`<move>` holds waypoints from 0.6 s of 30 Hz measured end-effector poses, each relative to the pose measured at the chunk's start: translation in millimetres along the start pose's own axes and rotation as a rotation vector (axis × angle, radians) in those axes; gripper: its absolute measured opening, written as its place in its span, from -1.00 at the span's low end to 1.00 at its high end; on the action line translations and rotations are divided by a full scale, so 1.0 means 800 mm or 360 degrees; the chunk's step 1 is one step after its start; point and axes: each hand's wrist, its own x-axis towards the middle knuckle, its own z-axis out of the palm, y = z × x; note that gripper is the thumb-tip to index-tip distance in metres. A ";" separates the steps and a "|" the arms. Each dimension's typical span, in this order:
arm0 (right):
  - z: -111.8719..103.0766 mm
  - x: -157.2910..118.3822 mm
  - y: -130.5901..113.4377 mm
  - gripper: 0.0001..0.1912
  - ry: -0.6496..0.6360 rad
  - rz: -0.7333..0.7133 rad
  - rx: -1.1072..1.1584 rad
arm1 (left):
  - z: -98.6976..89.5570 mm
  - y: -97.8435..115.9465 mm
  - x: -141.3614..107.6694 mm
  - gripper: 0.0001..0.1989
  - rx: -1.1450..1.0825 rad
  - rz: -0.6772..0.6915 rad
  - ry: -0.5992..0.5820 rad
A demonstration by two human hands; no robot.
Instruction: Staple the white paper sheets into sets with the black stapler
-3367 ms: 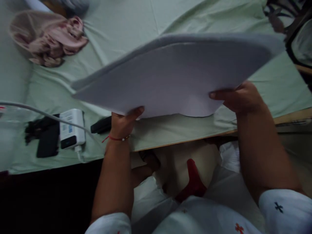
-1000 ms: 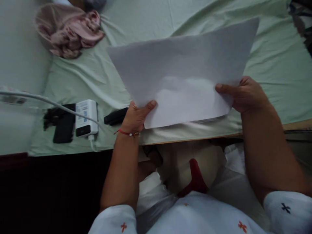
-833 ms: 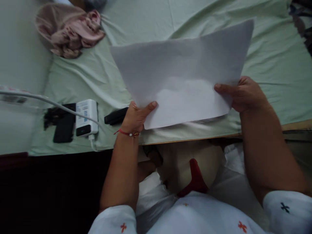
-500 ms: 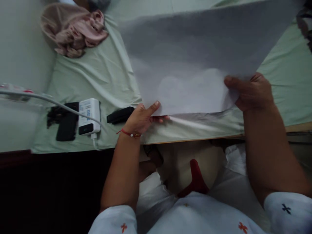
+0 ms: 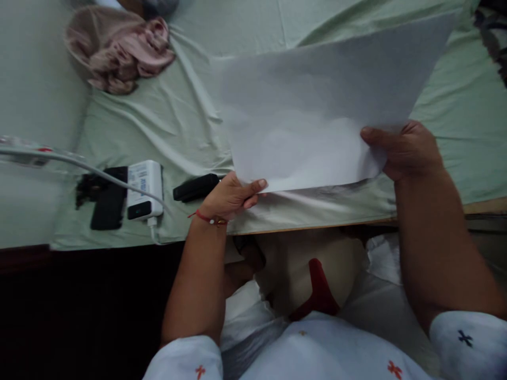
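A large white sheet of paper (image 5: 312, 116) is held up above the green bedsheet, its far edge slanting up to the right. My left hand (image 5: 233, 198), with a red string at the wrist, pinches the near left corner, thumb on top. On the right side, my right hand (image 5: 407, 148) grips the edge with its thumb over the paper and its other fingers hidden underneath. The paper bends a little by the right thumb.
A black case (image 5: 196, 188) lies just left of my left hand. Farther left are a white power bank (image 5: 144, 184) with a cable and a dark phone (image 5: 108, 206). Crumpled pink cloth (image 5: 127, 53) is at the back left. The green bedsheet (image 5: 150, 121) ends at a wooden edge.
The far edge of the paper has come down and nearer, showing more bedsheet behind it. My left hand has shifted slightly down, still on the corner.
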 end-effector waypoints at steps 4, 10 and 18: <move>-0.001 0.000 0.000 -0.74 0.0013 -0.0011 0.0011 | -0.002 -0.002 0.000 -0.49 0.0062 0.0010 -0.0041; -0.002 0.001 0.001 -0.68 -0.0027 -0.0025 -0.0009 | 0.002 -0.004 0.001 -0.51 0.0030 0.0135 -0.0044; -0.014 -0.013 0.001 -0.56 -0.0396 0.0296 -0.0071 | -0.009 -0.009 -0.010 -0.53 0.0005 0.0088 0.0115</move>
